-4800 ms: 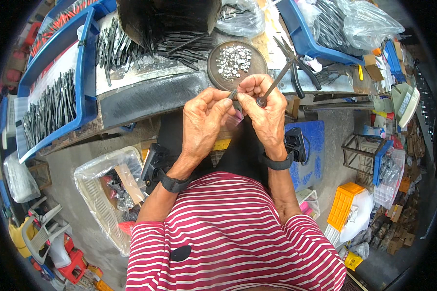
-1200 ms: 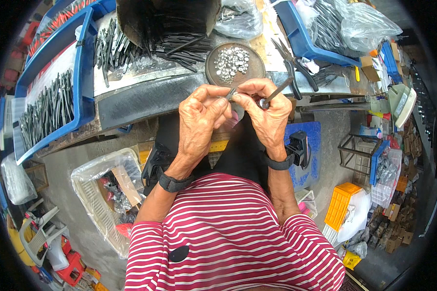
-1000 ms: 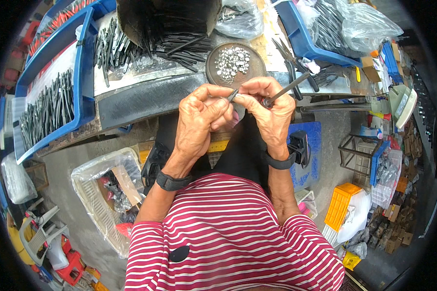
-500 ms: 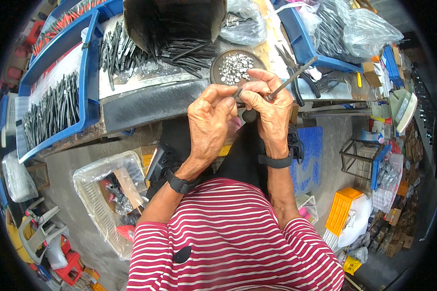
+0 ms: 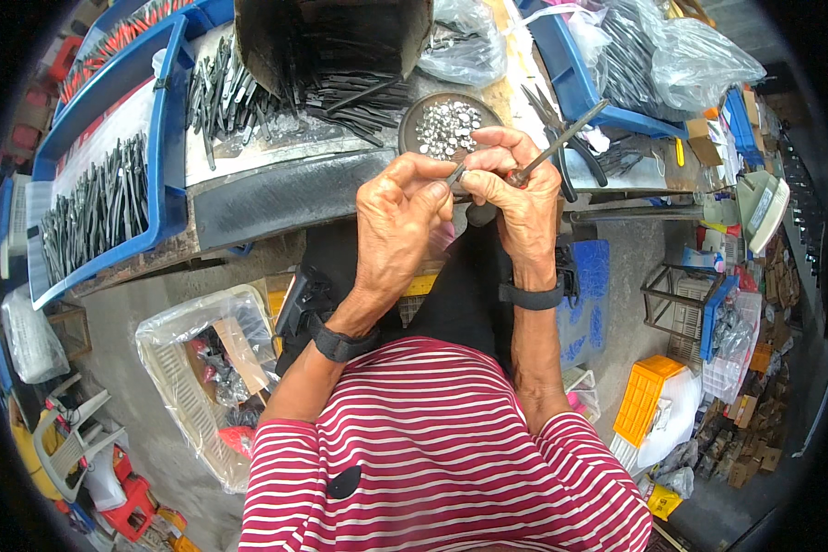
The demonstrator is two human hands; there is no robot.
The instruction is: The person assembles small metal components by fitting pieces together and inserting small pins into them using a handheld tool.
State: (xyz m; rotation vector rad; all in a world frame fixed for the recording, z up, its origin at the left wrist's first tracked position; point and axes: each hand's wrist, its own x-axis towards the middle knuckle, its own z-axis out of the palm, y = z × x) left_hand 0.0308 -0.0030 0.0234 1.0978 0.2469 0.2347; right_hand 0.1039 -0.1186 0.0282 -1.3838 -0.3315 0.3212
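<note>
Over the bench's near edge, my left hand (image 5: pixel 397 216) pinches a small, thin dark piece (image 5: pixel 456 172) between thumb and forefinger. Its far end meets the fingertips of my right hand (image 5: pixel 526 207), where the detail is too small to make out. A screwdriver (image 5: pixel 566 136) lies through my right hand, gripped by the curled fingers, its long metal shaft slanting up to the right. Most of its handle is covered by the hand. Just beyond my fingers stands a round dish (image 5: pixel 404 133) of small shiny metal pieces (image 5: pixel 449 127).
Black pliers (image 5: pixel 592 167) lie right of my right hand. Dark metal strips (image 5: pixel 225 97) are heaped beside a dark open container (image 5: pixel 331 37). Blue trays (image 5: pixel 167 147) of strips stand left, another blue bin (image 5: pixel 561 60) right. A plastic-lined basket (image 5: pixel 170 359) sits on the floor.
My right hand has shifted slightly right with the screwdriver, whose shaft end is now a little higher and farther right. My left hand stays nearly in place, still pinching the dark piece.
</note>
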